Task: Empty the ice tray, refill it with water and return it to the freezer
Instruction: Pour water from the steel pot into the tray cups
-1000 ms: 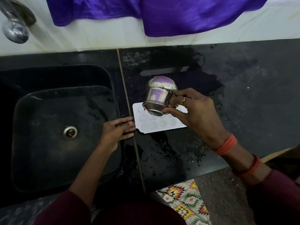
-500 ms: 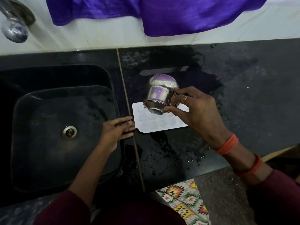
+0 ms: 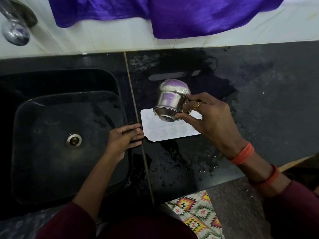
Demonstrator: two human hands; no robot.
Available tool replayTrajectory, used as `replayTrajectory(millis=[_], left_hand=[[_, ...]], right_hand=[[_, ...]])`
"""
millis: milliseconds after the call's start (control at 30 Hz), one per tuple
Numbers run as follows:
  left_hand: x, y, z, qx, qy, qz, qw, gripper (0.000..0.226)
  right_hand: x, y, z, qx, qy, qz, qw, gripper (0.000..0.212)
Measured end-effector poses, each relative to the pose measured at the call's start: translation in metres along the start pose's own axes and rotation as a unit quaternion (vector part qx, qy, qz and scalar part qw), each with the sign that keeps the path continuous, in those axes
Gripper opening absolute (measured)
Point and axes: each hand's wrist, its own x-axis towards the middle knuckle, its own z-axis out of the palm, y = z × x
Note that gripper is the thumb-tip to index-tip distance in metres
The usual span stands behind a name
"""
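Observation:
A white ice tray (image 3: 165,131) lies flat on the black counter (image 3: 259,100), just right of the sink. My right hand (image 3: 210,118) grips a shiny steel cup (image 3: 170,100) by its rim and side, tipped steeply with its mouth down toward me over the tray's far half. My left hand (image 3: 125,138) rests flat on the counter with its fingertips against the tray's left edge. Part of the tray is hidden under the cup and my right hand.
A black sink (image 3: 69,135) with a round drain (image 3: 73,141) is at the left, a chrome tap (image 3: 15,30) above it. Purple cloth (image 3: 172,14) hangs on the white wall. Water is spilled on the counter in front of the tray.
The cup has shifted slightly away from me and tipped a little further over the tray. My left hand has stayed at the tray's edge.

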Motion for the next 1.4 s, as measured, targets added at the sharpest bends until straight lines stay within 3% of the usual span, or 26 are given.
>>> replayTrajectory(millis=[667,1400], left_hand=[[-0.002,0.000,0.000,0.002,-0.004,0.005,1.000,0.016],[-0.002,0.001,0.000,0.000,-0.005,0.007,1.000,0.015]], right_hand=[[-0.002,0.003,0.000,-0.004,0.003,-0.016,1.000,0.024],[0.019,0.009,0.010,0.031,-0.001,0.030,0.999,0.024]])
